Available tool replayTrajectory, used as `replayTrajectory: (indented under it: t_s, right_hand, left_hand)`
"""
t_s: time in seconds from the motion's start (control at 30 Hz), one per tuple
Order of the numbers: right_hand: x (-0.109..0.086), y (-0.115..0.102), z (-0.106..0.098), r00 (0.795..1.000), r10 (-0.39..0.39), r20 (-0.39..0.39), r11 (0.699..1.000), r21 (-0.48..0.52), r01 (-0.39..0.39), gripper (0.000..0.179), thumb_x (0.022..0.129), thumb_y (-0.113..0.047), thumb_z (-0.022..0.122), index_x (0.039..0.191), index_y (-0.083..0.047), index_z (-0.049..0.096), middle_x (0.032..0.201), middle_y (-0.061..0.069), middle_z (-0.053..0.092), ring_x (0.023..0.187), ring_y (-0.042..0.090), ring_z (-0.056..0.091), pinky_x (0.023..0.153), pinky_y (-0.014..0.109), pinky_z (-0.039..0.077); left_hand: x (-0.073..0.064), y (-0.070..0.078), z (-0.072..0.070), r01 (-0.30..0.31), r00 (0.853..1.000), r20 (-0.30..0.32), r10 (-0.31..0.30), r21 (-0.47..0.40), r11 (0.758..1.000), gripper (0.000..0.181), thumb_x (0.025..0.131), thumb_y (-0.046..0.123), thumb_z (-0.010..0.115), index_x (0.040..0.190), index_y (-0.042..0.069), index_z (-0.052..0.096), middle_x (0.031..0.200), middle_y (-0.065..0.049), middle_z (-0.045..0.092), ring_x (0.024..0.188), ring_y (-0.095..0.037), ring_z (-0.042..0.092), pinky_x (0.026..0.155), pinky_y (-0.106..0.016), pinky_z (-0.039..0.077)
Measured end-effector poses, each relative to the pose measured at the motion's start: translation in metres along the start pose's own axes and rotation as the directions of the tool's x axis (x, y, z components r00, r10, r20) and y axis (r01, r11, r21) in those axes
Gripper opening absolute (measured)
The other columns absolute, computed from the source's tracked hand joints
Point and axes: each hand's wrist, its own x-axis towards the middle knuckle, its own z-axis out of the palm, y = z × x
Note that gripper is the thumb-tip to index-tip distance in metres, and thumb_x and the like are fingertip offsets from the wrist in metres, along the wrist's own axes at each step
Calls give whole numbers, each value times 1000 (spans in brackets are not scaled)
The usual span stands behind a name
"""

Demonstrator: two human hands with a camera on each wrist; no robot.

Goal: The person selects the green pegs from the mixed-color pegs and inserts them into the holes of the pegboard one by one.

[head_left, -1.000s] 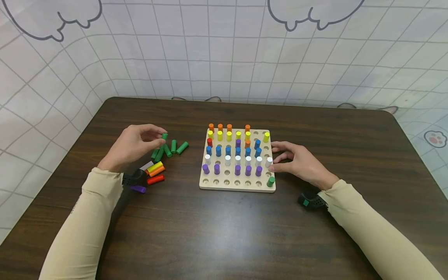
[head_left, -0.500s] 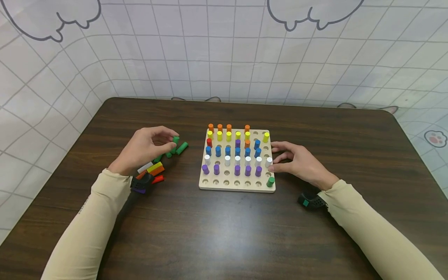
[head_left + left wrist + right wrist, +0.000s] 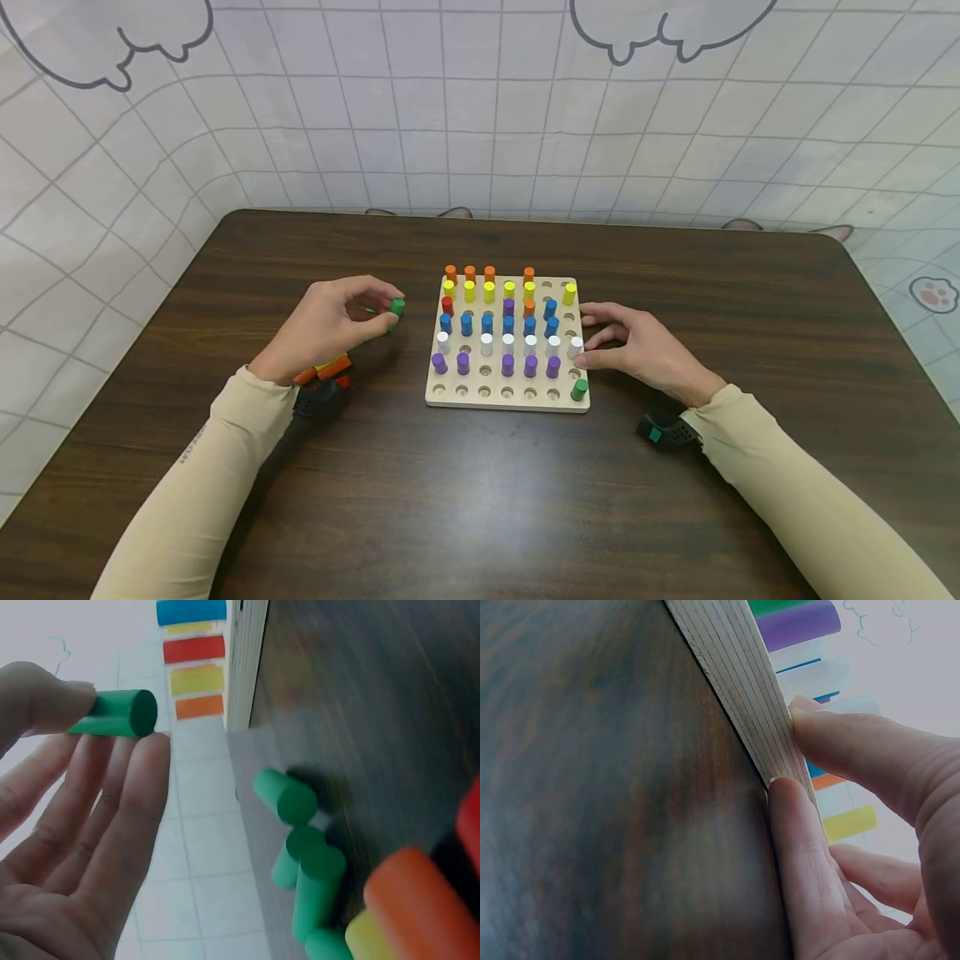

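Note:
My left hand (image 3: 330, 321) pinches a green peg (image 3: 397, 307) between thumb and fingertips, held above the table to the left of the wooden pegboard (image 3: 465, 402). In the left wrist view that peg (image 3: 124, 712) lies sideways, one round end showing. The board bears rows of coloured pegs, with a lone green peg (image 3: 579, 390) in its near right corner and open holes along the near row. At the board's right edge rests my right hand (image 3: 645, 346). The right wrist view has its thumb on the board's upper edge and a finger against the layered side (image 3: 742, 697).
Loose green pegs (image 3: 319, 892) lie on the dark table (image 3: 480, 500) beneath my left hand, mostly hidden in the head view. Close by are an orange peg (image 3: 333, 367) and a red peg (image 3: 343, 382), partly covered by the left wrist. A white grid-patterned cloth (image 3: 480, 108) stands behind.
My left hand has moved right, away from the loose pegs and toward the board, carrying the green peg. The right hand stays at the board's edge.

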Motion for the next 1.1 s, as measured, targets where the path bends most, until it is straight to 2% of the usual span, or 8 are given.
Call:
replayTrajectory:
  t_s: [0.13, 0.27, 0.5, 0.63, 0.83, 1.0, 1.1]
  right_hand:
    - [-1, 0, -1, 1000, 1, -1, 1000, -2, -1, 84, 83, -41, 87, 154, -20, 46, 139, 5, 63, 109, 17, 69, 99, 33, 46]
    - [-1, 0, -1, 1000, -6, 3, 1000, 3, 6, 85, 83, -41, 86, 154, -20, 46, 140, 6, 62, 110, 17, 69, 98, 32, 48]
    - [1, 0, 0, 1000, -8, 2, 1000, 12, 8, 85, 83, -41, 87, 154, -20, 46, 139, 5, 63, 110, 17, 69, 98, 32, 49]
    - [-1, 0, 0, 1000, -9, -4, 1000, 12, 9, 84, 83, -38, 87, 154, -18, 46, 139, 6, 64, 109, 17, 69, 99, 32, 47]
    - [-3, -2, -1, 1000, -12, -2, 1000, 16, 12, 84, 83, -39, 86, 154, -19, 46, 139, 7, 64, 110, 19, 69, 99, 34, 47]
    - [-3, -1, -1, 1000, -20, 2, 1000, 22, 20, 84, 84, -39, 86, 154, -19, 46, 139, 7, 63, 110, 19, 69, 99, 34, 48]
    - [-3, -1, -1, 1000, -23, 3, 999, 25, 23, 83, 84, -39, 86, 154, -19, 46, 140, 7, 62, 111, 19, 69, 99, 34, 48]
  left_hand:
    - [2, 3, 7, -53, 999, -6, 53, -2, 999, 23, 96, 17, 73, 118, 14, 73, 110, -4, 77, 101, -18, 71, 92, -46, 63]
    - [2, 8, 14, -79, 997, 1, 79, 2, 997, 23, 95, 16, 73, 118, 15, 73, 109, -4, 76, 100, -19, 71, 90, -48, 64]
    - [3, 25, 27, -113, 993, -56, 108, -87, 990, 25, 91, 9, 76, 116, 12, 73, 108, -5, 76, 96, -18, 71, 89, -45, 65]
    - [4, 37, 33, -137, 989, -67, 130, -127, 982, 26, 90, 7, 77, 115, 12, 72, 108, -5, 76, 94, -17, 72, 87, -43, 65]
    - [3, 49, 41, -185, 983, -35, 182, -134, 974, 27, 89, 6, 77, 115, 8, 72, 107, -7, 76, 95, -18, 75, 88, -39, 65]
    - [1, 55, 51, -238, 971, -1, 240, -135, 962, 28, 88, 6, 78, 115, 5, 71, 107, -7, 76, 95, -17, 75, 88, -33, 65]
    - [1, 58, 58, -266, 962, 17, 271, -145, 953, 28, 88, 5, 79, 115, 6, 71, 107, -7, 76, 94, -17, 76, 87, -34, 65]
